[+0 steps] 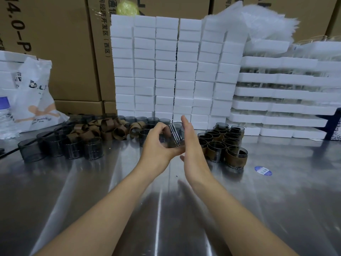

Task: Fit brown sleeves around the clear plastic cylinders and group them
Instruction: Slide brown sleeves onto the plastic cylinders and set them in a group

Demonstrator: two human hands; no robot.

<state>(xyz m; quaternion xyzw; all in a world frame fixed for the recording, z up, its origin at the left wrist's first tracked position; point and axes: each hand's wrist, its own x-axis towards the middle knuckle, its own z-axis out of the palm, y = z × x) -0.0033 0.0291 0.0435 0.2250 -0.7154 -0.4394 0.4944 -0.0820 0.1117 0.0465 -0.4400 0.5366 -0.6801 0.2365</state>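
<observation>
behind the steel table, white foam blocks stand stacked. left hand grips a clear cylinder held above the table; right hand, fingers straight, lies flat against the cylinder's right side.

A steel table fills the lower view; at 12 o'clock stands a wall of white foam blocks, with cardboard boxes behind toward 11; at 2 o'clock, stacked foam trays under a heap of clear plastic bags; at 9 o'clock, a white printed bag beside a water bottle; at 3 o'clock, a blue sticker on the tabletop.
</observation>
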